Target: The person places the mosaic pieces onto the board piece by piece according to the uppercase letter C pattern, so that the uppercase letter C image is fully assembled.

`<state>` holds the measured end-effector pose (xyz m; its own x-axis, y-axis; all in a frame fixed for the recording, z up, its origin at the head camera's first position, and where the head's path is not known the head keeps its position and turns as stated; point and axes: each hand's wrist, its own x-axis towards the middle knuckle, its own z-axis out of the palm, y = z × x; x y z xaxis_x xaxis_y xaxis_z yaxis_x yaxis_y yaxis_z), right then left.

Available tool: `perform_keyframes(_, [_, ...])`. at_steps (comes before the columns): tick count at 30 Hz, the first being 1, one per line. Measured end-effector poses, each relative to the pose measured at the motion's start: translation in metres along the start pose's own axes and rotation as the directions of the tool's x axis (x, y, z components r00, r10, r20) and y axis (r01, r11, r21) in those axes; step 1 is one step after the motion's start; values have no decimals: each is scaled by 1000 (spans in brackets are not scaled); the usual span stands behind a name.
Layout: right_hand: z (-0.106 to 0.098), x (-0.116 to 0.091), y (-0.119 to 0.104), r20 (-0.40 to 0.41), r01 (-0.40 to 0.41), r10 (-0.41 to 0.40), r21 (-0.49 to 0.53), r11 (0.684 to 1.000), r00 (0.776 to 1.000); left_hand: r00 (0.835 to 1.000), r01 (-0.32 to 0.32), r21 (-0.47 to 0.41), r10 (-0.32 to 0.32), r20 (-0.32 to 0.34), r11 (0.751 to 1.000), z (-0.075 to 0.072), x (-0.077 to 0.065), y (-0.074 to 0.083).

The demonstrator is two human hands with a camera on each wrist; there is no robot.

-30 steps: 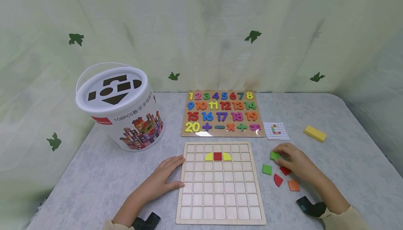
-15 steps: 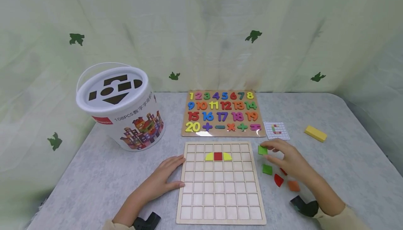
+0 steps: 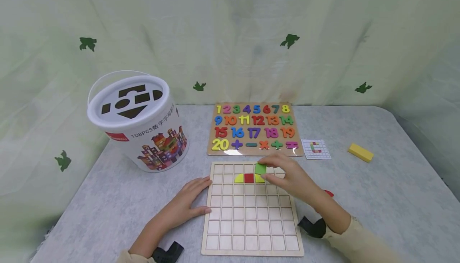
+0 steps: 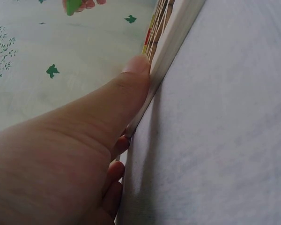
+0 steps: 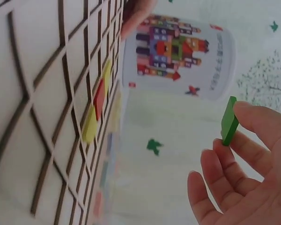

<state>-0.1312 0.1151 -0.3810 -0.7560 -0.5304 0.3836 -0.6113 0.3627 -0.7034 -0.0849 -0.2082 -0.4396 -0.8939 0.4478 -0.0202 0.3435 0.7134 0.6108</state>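
My right hand [image 3: 295, 176] pinches a green square tile [image 3: 260, 168] between thumb and fingers. In the right wrist view that green tile [image 5: 229, 121] is held up off the wooden grid board [image 5: 42, 117]. On the grid board [image 3: 251, 226], a red square tile [image 3: 248, 178] lies in a row between a yellow quarter-round tile [image 3: 239, 178] and another yellow tile [image 3: 259, 178], partly covered by my right hand. My left hand [image 3: 185, 202] rests against the board's left edge, fingers extended; its thumb [image 4: 126, 89] touches the edge in the left wrist view.
A number puzzle board [image 3: 254, 151] lies behind the grid. Beside it are a pattern card [image 3: 316, 149] and a yellow block [image 3: 360, 152]. A white bucket [image 3: 138, 123] stands at the back left. A red tile [image 3: 329, 193] peeks out behind my right arm.
My right hand has lifted the green tile from the right side of the table and carried it left over the grid board. My left hand has stayed at the board's edge.
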Motion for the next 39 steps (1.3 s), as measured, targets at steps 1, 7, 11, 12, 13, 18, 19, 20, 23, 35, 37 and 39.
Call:
perform_keyframes(1, [5, 3, -1, 3, 2, -2, 8, 1000, 1000, 1000, 0, 0, 0, 0, 1000, 0, 0, 0])
perform_keyframes(7, [31, 12, -5, 33, -27, 25, 44, 999, 999, 1000, 0, -4, 0, -1, 1000, -1, 0, 0])
perform_keyframes(11, [45, 14, -3, 87, -71, 66, 55, 996, 994, 1000, 3, 0, -3, 0, 1000, -1, 0, 0])
perform_keyframes(12, [48, 14, -2, 101, -87, 81, 54, 995, 992, 1000, 3, -1, -3, 2, 1000, -1, 0, 0])
perform_keyframes(13, [51, 14, -1, 117, -101, 94, 53, 994, 989, 1000, 4, -3, -4, 3, 1000, 0, 0, 0])
perform_keyframes(18, [61, 13, 8, 199, -169, 161, 26, 985, 967, 1000, 3, -6, -3, -2, 1000, 0, 0, 0])
perform_keyframes(19, [62, 13, 9, 215, -174, 167, 11, 985, 962, 1000, 1, -8, -1, -3, 1000, 0, 0, 0])
perform_keyframes(20, [64, 13, 11, 229, -177, 174, -6, 984, 958, 1000, 0, -10, 0, -4, 1000, 0, 0, 0])
perform_keyframes(23, [66, 12, 16, 256, -167, 178, -65, 984, 950, 1000, -2, -16, 2, -2, 1000, 0, 0, 1])
perform_keyframes(35, [69, 13, 18, 285, -122, 159, -144, 982, 945, 1000, 0, -14, 0, -6, 1000, 0, 0, 1])
perform_keyframes(37, [69, 13, 19, 287, -118, 156, -144, 982, 945, 1000, 2, -16, -2, -5, 1000, 0, 0, 1])
perform_keyframes(39, [69, 12, 19, 290, -115, 152, -142, 983, 945, 1000, 4, -16, -4, -4, 1000, 0, 0, 1])
